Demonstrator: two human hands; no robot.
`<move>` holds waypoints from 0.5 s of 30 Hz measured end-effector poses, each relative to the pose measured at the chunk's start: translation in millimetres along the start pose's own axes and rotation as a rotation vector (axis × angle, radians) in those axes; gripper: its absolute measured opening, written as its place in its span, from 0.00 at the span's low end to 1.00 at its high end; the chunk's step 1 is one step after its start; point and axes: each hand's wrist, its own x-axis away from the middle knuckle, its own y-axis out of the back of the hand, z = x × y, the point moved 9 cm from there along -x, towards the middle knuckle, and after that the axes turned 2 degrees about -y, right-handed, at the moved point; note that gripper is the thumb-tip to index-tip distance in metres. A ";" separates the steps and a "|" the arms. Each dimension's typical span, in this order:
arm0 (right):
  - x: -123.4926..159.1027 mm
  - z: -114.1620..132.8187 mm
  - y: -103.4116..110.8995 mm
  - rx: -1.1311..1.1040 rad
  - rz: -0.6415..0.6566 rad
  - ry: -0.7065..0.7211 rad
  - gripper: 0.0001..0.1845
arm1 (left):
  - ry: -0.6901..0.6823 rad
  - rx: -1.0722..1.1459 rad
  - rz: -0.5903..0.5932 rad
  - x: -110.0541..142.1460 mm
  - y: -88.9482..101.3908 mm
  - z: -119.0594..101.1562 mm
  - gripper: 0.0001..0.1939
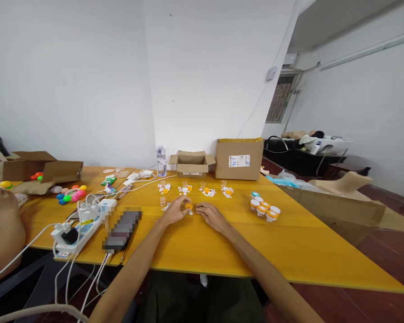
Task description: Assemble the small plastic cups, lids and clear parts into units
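My left hand [175, 210] pinches a small orange cap [189, 206] on the yellow table [289, 251]. My right hand [211, 213] rests just right of it, fingers curled toward the cap; whether it holds anything is hidden. A small clear vial [162, 202] stands left of my left hand. Beyond my hands lie groups of small white and orange parts [207, 191] with more clear vials. To the right stands a cluster of assembled small jars with orange and white lids [264, 208].
Two cardboard boxes [191, 163] [239, 159] and a water bottle [161, 160] stand at the table's far edge. A power strip with chargers and cables [79, 226] and a phone lie left. Another person's arm [2, 224] rests at far left near coloured toys [70, 194].
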 end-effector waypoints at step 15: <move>-34.1 10.2 -25.3 -0.025 0.043 0.007 0.15 | 0.074 -0.034 -0.163 -0.9 34.4 11.1 0.10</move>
